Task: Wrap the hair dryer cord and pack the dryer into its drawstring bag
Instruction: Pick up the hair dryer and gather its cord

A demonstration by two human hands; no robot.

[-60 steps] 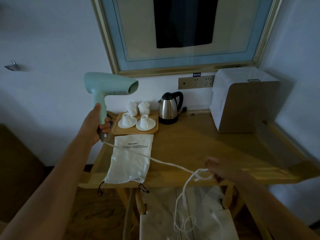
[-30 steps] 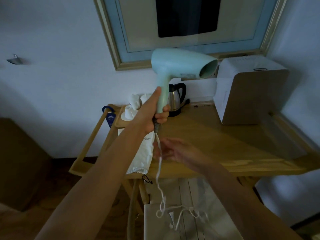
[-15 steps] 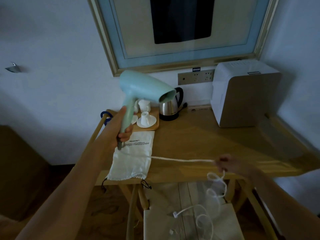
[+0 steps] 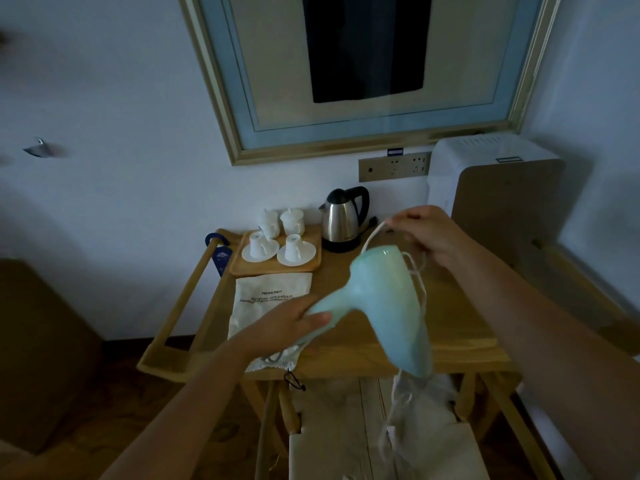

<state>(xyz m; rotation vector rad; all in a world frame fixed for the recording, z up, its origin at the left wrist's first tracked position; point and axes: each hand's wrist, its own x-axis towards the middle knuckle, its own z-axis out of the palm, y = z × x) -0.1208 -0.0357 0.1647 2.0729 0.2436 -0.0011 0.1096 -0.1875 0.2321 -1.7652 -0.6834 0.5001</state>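
Gripping smooth mint dryer handle, left hand, right hand pinching thin white cord

Your left hand grips the hair dryer by its handle, fingers curled round it, forearm reaching in from lower left. Your right hand is raised above and behind the dryer's body, pinching the cord, forearm coming in from the right.
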